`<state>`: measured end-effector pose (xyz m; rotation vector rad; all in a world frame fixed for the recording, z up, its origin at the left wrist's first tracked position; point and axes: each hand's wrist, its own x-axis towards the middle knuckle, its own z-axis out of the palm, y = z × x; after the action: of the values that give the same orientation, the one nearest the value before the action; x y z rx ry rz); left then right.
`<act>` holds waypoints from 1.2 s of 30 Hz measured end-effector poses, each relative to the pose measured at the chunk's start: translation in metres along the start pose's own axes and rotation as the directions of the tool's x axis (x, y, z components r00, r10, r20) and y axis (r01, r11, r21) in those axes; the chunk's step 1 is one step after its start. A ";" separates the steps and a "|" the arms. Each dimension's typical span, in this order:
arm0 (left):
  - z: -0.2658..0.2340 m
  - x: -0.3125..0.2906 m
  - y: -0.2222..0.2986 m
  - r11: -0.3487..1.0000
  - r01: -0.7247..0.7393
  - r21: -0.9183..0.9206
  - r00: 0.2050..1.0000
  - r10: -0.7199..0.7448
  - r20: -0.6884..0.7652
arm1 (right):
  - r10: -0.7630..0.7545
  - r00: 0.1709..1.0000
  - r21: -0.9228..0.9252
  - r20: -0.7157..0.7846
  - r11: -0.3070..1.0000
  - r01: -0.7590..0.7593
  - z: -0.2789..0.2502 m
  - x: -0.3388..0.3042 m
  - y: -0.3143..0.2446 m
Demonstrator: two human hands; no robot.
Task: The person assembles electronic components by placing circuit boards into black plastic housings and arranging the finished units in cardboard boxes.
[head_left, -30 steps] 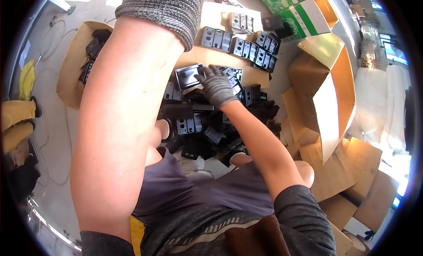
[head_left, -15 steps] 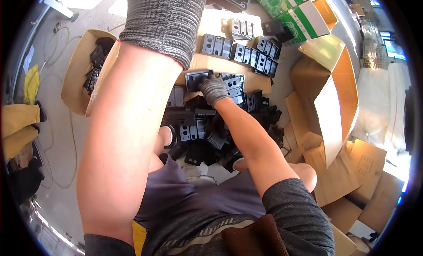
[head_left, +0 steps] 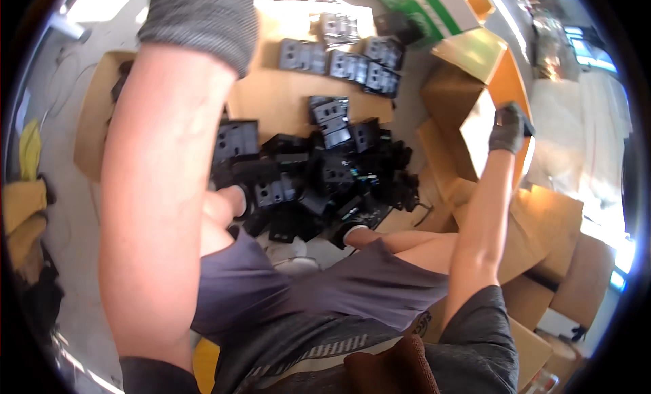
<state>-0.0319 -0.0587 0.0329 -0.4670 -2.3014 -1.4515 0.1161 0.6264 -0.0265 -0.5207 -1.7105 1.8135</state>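
My left hand (head_left: 200, 21), in a grey knitted glove, reaches up past the top edge; its fingers are out of view. Out to the right, my gloved right hand (head_left: 507, 131) is closed on a black plastic housing (head_left: 529, 127), of which only a dark edge shows. That hand is over the open cardboard box (head_left: 453, 109). Between my feet lies a heap of black plastic housings (head_left: 332, 170). Beyond the heap, several grey-faced housings (head_left: 303, 56) with round holes rest on a flat cardboard sheet (head_left: 271, 95).
A second cardboard box (head_left: 95, 123) stands at the left, partly behind my left arm. Green and white cartons (head_left: 434, 14) are at the far right. Folded cardboard (head_left: 553, 234) and a pale wrapped bundle (head_left: 566, 136) lie along the right side.
My right hand has swung from the heap out to the right, over the open box, taking a black housing with it. My left hand has shifted up and left in view.
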 end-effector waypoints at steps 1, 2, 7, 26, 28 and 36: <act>-0.008 -0.001 0.007 0.923 0.173 -0.344 0.978 -0.201 -0.048 | 0.027 0.978 0.020 -0.208 1.000 -0.023 0.067 -0.023 0.003; -0.015 0.000 0.019 0.611 0.267 -0.745 0.892 -0.450 -0.050 | 0.037 0.909 0.015 -0.416 0.999 -0.034 0.136 -0.059 0.011; -0.031 -0.003 0.030 0.513 0.257 -0.819 0.845 -0.531 -0.067 | 0.174 0.833 -0.545 0.525 0.821 0.172 0.304 -0.210 0.143; -0.045 -0.003 0.030 0.527 0.229 -0.818 0.855 -0.511 -0.090 | 0.564 0.530 -0.767 0.634 0.549 0.332 0.457 -0.328 0.241; -0.037 -0.004 0.022 0.511 0.242 -0.825 0.853 -0.518 -0.070 | 0.534 0.607 -0.639 0.589 0.767 -0.056 0.420 -0.301 0.232; -0.036 -0.004 0.025 0.523 0.239 -0.818 0.859 -0.506 -0.073 | 0.644 0.620 -0.866 0.447 0.140 0.479 0.361 -0.280 0.153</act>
<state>-0.0113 -0.0815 0.0648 0.0912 -1.4289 -2.5618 0.0716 0.1696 -0.1734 -0.2369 -3.6528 0.4098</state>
